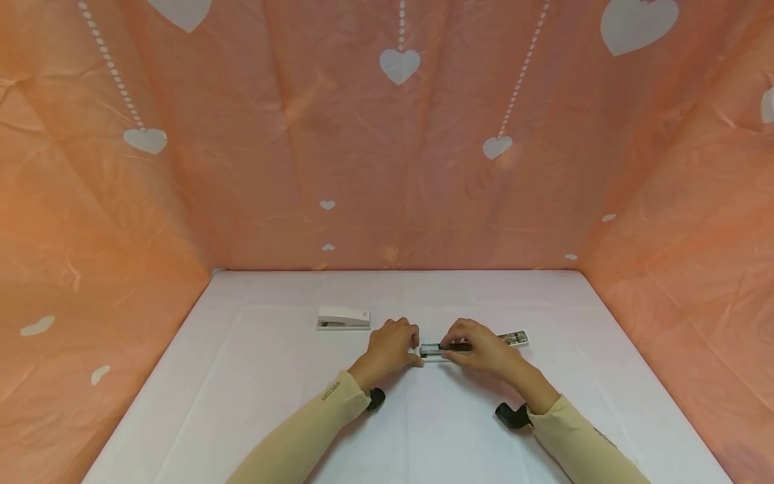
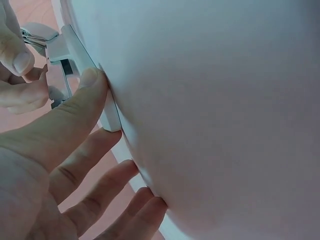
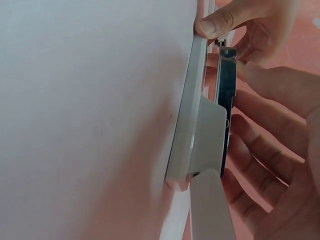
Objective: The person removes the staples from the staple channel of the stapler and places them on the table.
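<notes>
A white stapler (image 1: 433, 359) lies on the table with its top cover (image 1: 514, 338) swung back to the right, so its metal staple channel (image 3: 228, 75) is exposed. At the stapler's left end, my left hand (image 1: 392, 346) grips the base (image 2: 111, 112) between thumb and index finger. The other left fingers touch the table. My right hand (image 1: 480, 346) is over the channel, thumb and fingers pinching its dark part (image 1: 461, 347). Whether staples sit in the channel is hidden by the fingers.
A second white stapler (image 1: 343, 318), closed, stands behind and left of my left hand. The white table (image 1: 272, 376) is bounded by orange curtains (image 1: 399, 168) with white hearts at the back and sides. Dark wrist mounts (image 1: 512, 416) stick out below both sleeves.
</notes>
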Demonstrator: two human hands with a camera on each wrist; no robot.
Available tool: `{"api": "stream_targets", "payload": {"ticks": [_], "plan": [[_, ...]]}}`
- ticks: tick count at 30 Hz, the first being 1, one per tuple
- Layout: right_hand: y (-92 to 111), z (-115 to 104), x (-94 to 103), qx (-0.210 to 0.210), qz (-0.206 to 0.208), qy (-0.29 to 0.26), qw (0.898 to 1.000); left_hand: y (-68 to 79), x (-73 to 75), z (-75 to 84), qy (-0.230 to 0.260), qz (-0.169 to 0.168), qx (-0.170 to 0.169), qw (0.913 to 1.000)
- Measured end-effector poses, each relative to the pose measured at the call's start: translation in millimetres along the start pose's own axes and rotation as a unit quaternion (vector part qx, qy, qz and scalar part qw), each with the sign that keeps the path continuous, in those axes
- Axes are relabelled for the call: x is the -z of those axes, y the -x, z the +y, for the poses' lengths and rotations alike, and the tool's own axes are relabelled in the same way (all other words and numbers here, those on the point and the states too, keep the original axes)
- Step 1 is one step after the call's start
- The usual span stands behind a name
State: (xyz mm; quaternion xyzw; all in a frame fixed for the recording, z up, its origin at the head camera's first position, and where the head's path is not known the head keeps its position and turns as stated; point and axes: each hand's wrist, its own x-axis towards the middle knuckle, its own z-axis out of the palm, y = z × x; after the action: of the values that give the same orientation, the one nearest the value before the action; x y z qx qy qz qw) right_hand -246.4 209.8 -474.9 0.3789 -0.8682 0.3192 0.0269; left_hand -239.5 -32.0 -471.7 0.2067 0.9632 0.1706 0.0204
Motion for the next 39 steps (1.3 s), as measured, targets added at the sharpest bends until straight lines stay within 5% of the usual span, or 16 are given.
{"api": "stream_targets", "payload": {"ticks": [17, 39], "plan": [[2.1, -1.5, -3.5, 0.026, -0.005, 0.044, 0.999, 0.1, 1.5, 1.0, -0.002, -0.001, -0.002, 1.0], [3.2, -0.7, -8.3, -0.034, 0.029, -0.004, 0.999, 0.8, 0.7, 1.8, -0.001, 0.005, -0.005, 1.0]]}}
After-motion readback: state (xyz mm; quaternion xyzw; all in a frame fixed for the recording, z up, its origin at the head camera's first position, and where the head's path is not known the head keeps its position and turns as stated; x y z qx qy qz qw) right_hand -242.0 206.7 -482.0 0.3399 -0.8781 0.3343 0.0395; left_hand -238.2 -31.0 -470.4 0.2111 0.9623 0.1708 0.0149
